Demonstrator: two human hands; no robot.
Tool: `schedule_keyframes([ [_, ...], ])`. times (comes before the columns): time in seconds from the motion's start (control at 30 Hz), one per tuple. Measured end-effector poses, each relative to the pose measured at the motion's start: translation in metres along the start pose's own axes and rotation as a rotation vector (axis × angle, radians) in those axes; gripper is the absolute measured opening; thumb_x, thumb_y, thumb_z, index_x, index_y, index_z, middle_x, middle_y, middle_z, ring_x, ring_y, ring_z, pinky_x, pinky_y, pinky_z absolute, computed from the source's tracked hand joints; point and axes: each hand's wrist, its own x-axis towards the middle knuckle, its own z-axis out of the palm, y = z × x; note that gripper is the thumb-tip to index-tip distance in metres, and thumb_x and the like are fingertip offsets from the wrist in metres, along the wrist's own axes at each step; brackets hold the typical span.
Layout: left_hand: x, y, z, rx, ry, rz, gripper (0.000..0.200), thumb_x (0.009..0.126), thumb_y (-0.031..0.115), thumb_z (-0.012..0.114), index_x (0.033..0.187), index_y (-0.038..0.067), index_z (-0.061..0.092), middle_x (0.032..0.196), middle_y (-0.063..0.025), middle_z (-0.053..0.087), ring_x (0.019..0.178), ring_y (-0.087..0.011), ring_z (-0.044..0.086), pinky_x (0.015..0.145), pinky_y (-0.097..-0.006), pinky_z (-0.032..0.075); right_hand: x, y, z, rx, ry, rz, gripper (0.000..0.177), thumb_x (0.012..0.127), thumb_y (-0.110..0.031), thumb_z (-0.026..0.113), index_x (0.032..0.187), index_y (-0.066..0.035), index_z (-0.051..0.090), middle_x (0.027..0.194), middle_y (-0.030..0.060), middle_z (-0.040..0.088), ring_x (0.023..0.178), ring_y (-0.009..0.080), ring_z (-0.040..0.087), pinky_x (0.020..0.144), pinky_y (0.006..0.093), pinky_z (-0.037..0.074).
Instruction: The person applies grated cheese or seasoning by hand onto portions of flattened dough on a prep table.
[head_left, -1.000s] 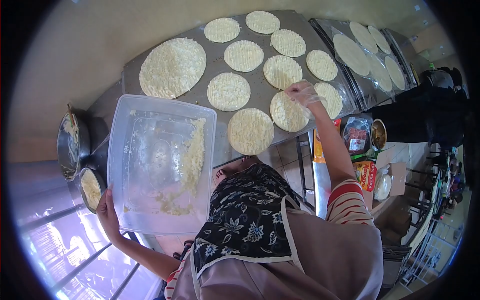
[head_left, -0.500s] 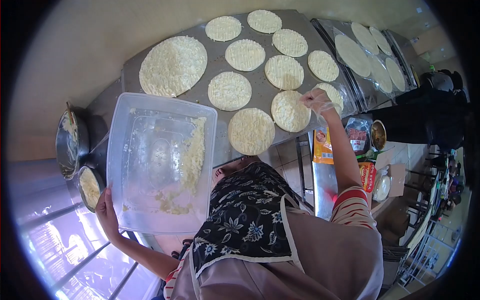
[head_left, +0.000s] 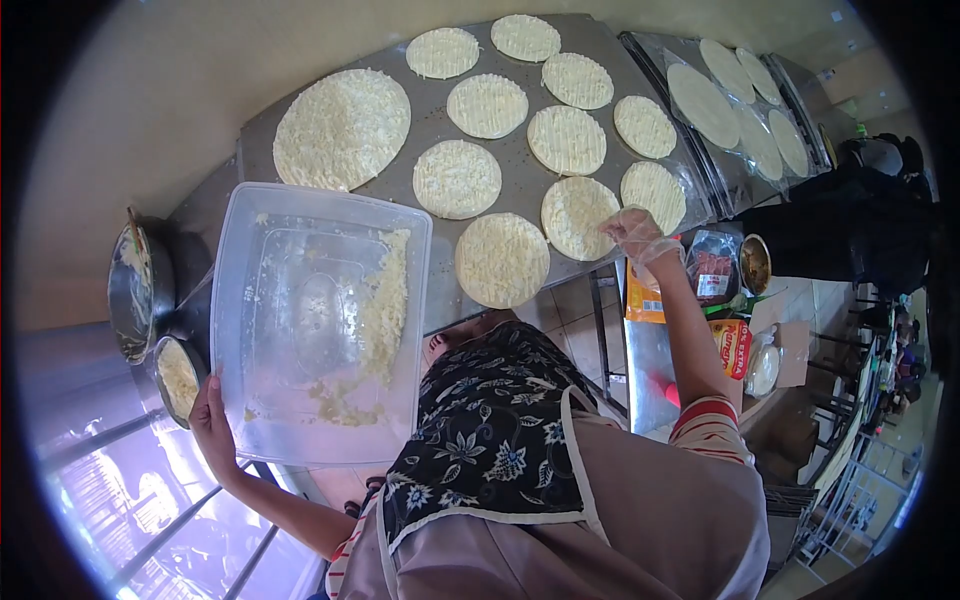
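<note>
My left hand [head_left: 212, 422] grips the lower left edge of a clear plastic tub [head_left: 290, 440], which is tilted toward me. Grated cheese [head_left: 385, 310] lies along the tub's right side, with smears near the bottom. In a clear plastic glove, my right hand [head_left: 638, 236] is at the right edge of a cheese-topped round pizza base [head_left: 578, 216]. Its fingers are bunched together; whatever they hold is hidden. Another round base [head_left: 653, 196] with piped cream-coloured lines lies just beyond that hand. Several more topped rounds, including a large one [head_left: 340, 130], cover the metal table [head_left: 390, 205].
At left stand a deep metal bowl [head_left: 140, 290] and a smaller bowl [head_left: 180, 380] of pale food. Plain rounds [head_left: 705, 105] lie on plastic at far right. A side table holds an orange packet [head_left: 643, 303], packed meat [head_left: 712, 270] and a red-yellow pack [head_left: 730, 347]. A person in dark clothes [head_left: 840, 235] stands beyond.
My right hand has moved down toward me, to the lower right edge of the base, uncovering the round behind it. My left hand and the tub stay almost in place.
</note>
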Motion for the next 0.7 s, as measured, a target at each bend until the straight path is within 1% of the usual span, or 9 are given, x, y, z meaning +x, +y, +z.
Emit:
schedule_keyframes([
  [0.13, 0.001, 0.001, -0.001, -0.004, -0.004, 0.044, 0.037, 0.094, 0.03, 0.05, 0.112, 0.001, 0.063, 0.087, -0.0056, 0.065, 0.08, -0.0093, 0.055, 0.075, -0.024, 0.043, 0.009, 0.024, 0.026, -0.035, 0.062, -0.025, 0.013, 0.075, -0.016, 0.065, 0.086, -0.009, 0.068, 0.077, 0.0116, 0.063, 0.069, 0.024, 0.062, 0.066, 0.0341, 0.05],
  [0.27, 0.0, 0.005, -0.001, 0.002, -0.008, 0.059, 0.036, 0.094, 0.028, 0.051, 0.11, -0.001, 0.063, 0.085, -0.0065, 0.065, 0.079, -0.01, 0.055, 0.074, -0.0232, 0.043, 0.019, -0.049, 0.005, 0.043, 0.12, 0.084, 0.013, 0.072, -0.013, 0.069, 0.084, -0.007, 0.067, 0.075, 0.0104, 0.063, 0.065, 0.0219, 0.061, 0.063, 0.0327, 0.05],
  [0.33, 0.001, -0.002, -0.003, 0.021, 0.019, 0.079, 0.035, 0.093, 0.027, 0.053, 0.109, -0.002, 0.063, 0.085, -0.0073, 0.065, 0.079, -0.0102, 0.055, 0.074, -0.0236, 0.043, 0.03, -0.104, 0.006, 0.667, 0.247, -0.171, 0.013, 0.075, -0.013, 0.069, 0.085, -0.006, 0.066, 0.075, 0.009, 0.062, 0.067, 0.0208, 0.06, 0.065, 0.0316, 0.049],
  [0.4, -0.001, 0.005, 0.0, 0.015, 0.058, 0.093, 0.033, 0.092, 0.027, 0.054, 0.107, -0.002, 0.064, 0.085, -0.0081, 0.066, 0.079, -0.0102, 0.055, 0.074, -0.0242, 0.044, 0.045, -0.167, 0.014, 0.8, 0.121, -0.357, 0.013, 0.077, -0.013, 0.069, 0.088, -0.005, 0.065, 0.079, 0.008, 0.063, 0.07, 0.0196, 0.061, 0.065, 0.0294, 0.049],
  [0.47, -0.003, 0.016, 0.001, -0.003, 0.059, 0.086, 0.033, 0.092, 0.027, 0.055, 0.106, -0.002, 0.064, 0.085, -0.0088, 0.066, 0.079, -0.0106, 0.055, 0.075, -0.0244, 0.044, 0.068, -0.221, 0.03, 0.579, 0.03, -0.7, 0.016, 0.08, -0.018, 0.067, 0.09, -0.005, 0.065, 0.083, 0.009, 0.063, 0.078, 0.0219, 0.062, 0.071, 0.0328, 0.051],
  [0.53, -0.005, 0.023, -0.001, 0.003, 0.053, 0.078, 0.033, 0.092, 0.027, 0.055, 0.106, -0.002, 0.064, 0.084, -0.0092, 0.066, 0.078, -0.0109, 0.055, 0.075, -0.0248, 0.044, 0.099, -0.256, 0.083, 0.275, -0.063, -0.835, 0.03, 0.08, -0.029, 0.066, 0.095, -0.003, 0.065, 0.09, 0.0122, 0.065, 0.087, 0.0256, 0.063, 0.077, 0.0372, 0.051],
  [0.6, -0.011, 0.031, 0.0, 0.008, 0.049, 0.071, 0.033, 0.092, 0.027, 0.056, 0.106, -0.002, 0.063, 0.084, -0.0096, 0.066, 0.078, -0.0111, 0.055, 0.074, -0.0251, 0.044, 0.117, -0.274, 0.161, 0.007, 0.154, -0.585, 0.043, 0.074, -0.039, 0.068, 0.094, -0.001, 0.066, 0.094, 0.0161, 0.065, 0.09, 0.0292, 0.063, 0.079, 0.04, 0.05],
  [0.63, -0.014, 0.036, 0.002, 0.015, 0.077, 0.096, 0.033, 0.092, 0.027, 0.056, 0.105, -0.003, 0.063, 0.083, -0.0099, 0.065, 0.077, -0.0116, 0.055, 0.074, -0.0255, 0.044, 0.118, -0.289, 0.151, 0.006, 0.162, -0.594, 0.043, 0.074, -0.039, 0.068, 0.094, -0.001, 0.066, 0.094, 0.0161, 0.065, 0.09, 0.0292, 0.063, 0.079, 0.04, 0.05],
  [0.7, -0.016, 0.038, 0.003, 0.03, 0.119, 0.154, 0.033, 0.091, 0.026, 0.056, 0.101, -0.004, 0.064, 0.082, -0.0113, 0.065, 0.075, -0.0128, 0.055, 0.072, -0.0263, 0.044, 0.116, -0.317, 0.117, -0.273, -0.461, -0.539, 0.039, 0.066, -0.024, 0.072, 0.098, -0.002, 0.065, 0.101, 0.0198, 0.064, 0.095, 0.0293, 0.063, 0.08, 0.0401, 0.05],
])
